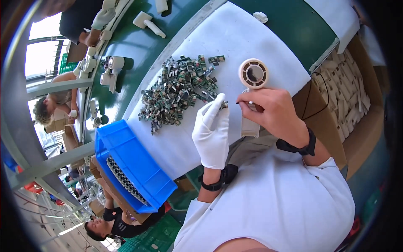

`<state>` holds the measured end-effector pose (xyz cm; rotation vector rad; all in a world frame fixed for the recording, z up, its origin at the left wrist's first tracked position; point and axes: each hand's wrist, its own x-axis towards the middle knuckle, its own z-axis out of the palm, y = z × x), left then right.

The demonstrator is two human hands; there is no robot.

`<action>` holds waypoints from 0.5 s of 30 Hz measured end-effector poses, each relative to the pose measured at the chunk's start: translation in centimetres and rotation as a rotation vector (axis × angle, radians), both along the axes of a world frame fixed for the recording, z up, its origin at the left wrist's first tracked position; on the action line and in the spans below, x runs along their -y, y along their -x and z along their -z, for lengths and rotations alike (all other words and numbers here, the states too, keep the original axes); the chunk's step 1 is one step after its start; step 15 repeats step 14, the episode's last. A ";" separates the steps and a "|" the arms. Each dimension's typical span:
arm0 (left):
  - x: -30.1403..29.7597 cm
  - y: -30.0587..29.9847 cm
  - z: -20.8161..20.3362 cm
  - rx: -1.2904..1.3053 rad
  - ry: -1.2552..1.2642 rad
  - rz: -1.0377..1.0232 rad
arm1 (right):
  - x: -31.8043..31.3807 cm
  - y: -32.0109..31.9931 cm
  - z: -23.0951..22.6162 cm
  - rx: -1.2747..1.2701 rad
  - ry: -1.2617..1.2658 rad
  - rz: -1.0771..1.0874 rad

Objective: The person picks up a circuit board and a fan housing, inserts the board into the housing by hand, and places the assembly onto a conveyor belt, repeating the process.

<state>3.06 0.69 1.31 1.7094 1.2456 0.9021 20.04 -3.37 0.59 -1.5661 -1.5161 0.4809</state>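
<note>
My left hand (213,132), in a white glove, has its fingers closed on a small circuit board (224,105) beside the heap. Bare and bent at the fingers, my right hand (273,109) is closed just to the right of it. A small white piece shows at its fingertips, too small to name. Under and behind that hand lies a cream handheld fan (253,61), its round grille facing up; the hand partly covers the neck and handle. A large heap of green circuit boards (172,92) spreads on the white-covered table to the left.
A blue bin (138,159) with boards in rows stands left of the table. At the right is a cardboard box (365,138) full of cream handles. More fan parts (149,23) lie on the green conveyor (184,19). Other people work along the left side.
</note>
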 end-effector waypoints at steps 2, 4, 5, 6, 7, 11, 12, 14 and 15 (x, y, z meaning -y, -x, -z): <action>0.2 -0.3 0.3 0.024 0.059 0.003 | 0.2 0.1 0.3 -0.022 -0.037 0.030; 0.5 -0.4 0.5 0.086 0.152 -0.003 | 0.5 0.0 0.6 -0.031 -0.053 0.030; 0.5 -0.3 0.5 0.087 0.153 -0.012 | 0.6 -0.1 0.6 -0.053 -0.037 0.015; 0.6 -0.3 0.5 0.097 0.171 0.013 | 0.7 -0.2 0.6 -0.075 -0.021 -0.001; 0.6 -0.2 0.5 0.108 0.188 0.037 | 0.7 -0.4 0.5 -0.096 -0.006 -0.016; 0.6 -0.2 0.1 0.157 0.285 0.050 | 1.0 -0.8 -0.1 -0.231 0.114 -0.075; 0.7 -0.2 -0.1 0.175 0.326 0.046 | 1.1 -0.9 -0.2 -0.233 0.117 -0.081; 0.5 -0.3 -0.6 0.171 0.348 0.041 | 1.0 -1.2 -0.6 -0.247 0.236 -0.102; 0.5 -0.3 -0.6 0.171 0.348 0.041 | 1.0 -1.2 -0.6 -0.247 0.236 -0.102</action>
